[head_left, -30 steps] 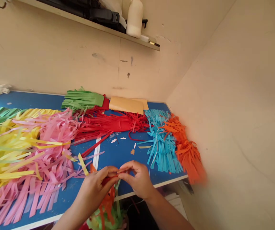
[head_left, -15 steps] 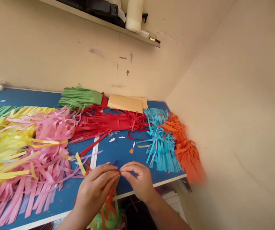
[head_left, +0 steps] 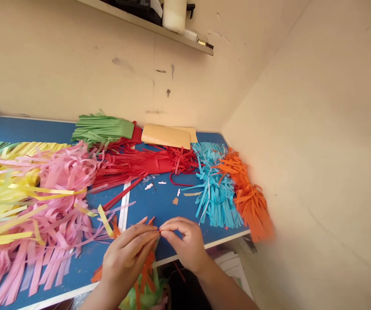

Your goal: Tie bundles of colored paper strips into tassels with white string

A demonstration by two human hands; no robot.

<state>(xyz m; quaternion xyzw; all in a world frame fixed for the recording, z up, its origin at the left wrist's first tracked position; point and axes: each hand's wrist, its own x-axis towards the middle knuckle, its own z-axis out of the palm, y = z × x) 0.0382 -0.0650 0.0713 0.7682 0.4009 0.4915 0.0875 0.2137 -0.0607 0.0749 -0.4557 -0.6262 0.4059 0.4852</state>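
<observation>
Just over the table's front edge, my left hand (head_left: 128, 254) and my right hand (head_left: 186, 244) meet fingertip to fingertip. Both are closed in a pinch on a small red-orange bit of paper strip (head_left: 159, 231), mostly hidden by the fingers. Orange paper strips (head_left: 147, 271) hang below and behind my left hand. Under them, light green paper strips (head_left: 143, 295) lie in a container below the table edge. A loose yellow strip (head_left: 104, 220) rests on the table near my left fingers.
The blue table (head_left: 159, 206) carries fringed paper: pink (head_left: 72, 172), yellow (head_left: 7, 202), green (head_left: 103, 128), red (head_left: 149, 163), blue (head_left: 216, 189) and orange (head_left: 250, 202). Folded tan paper (head_left: 166, 136) lies at the back. A wall shelf (head_left: 140, 23) hangs above; a wall stands right.
The view has shifted slightly, so table and shelf sit a little further left and higher. My hands keep their pinch; more orange paper shows beside my left hand.
</observation>
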